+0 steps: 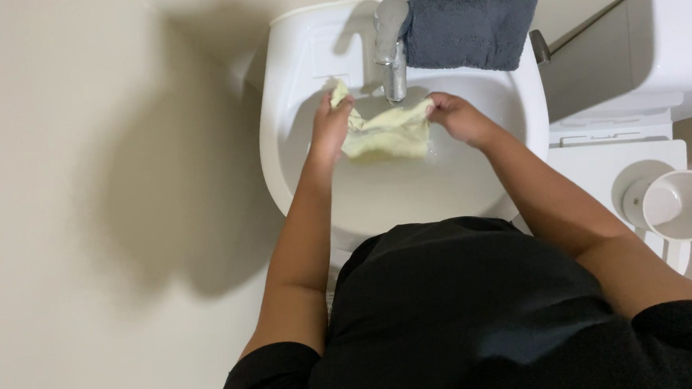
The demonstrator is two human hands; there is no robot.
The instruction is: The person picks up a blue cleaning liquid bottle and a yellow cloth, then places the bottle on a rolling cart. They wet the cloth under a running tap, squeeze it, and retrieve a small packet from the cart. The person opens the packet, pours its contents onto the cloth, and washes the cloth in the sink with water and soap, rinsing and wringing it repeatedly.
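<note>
Left hand (331, 130): closed on the left end of a pale yellow cloth (386, 132), the fingers curled around a bunched corner that sticks up above the hand.
Right hand (455, 118): closed on the right end of the same cloth, the edge being pinched between the fingers.
Cloth: held stretched between both hands inside the bowl of the white washbasin (290, 126), just below the spout; the middle part hangs down slack and crumpled. Whether it touches the bowl cannot be told.
Tap (391, 47): a chrome tap is mounted at the back rim of the basin, its spout pointing down just above the cloth. Running water cannot be made out clearly.
Grey towel (472, 22): a dark grey towel is laid over the back rim of the basin, just to the right of the tap and touching it.
Cup (679, 204): a white plastic cup is seen lying on its side on a white ledge (592, 163) to the right of the basin, well apart from the hands.
Clothing: a black top (465, 315) is worn by the person, with short sleeves and bare forearms.
Wall (82, 195): a plain beige surface is seen to the left of the basin, with a shadow cast on it.
</note>
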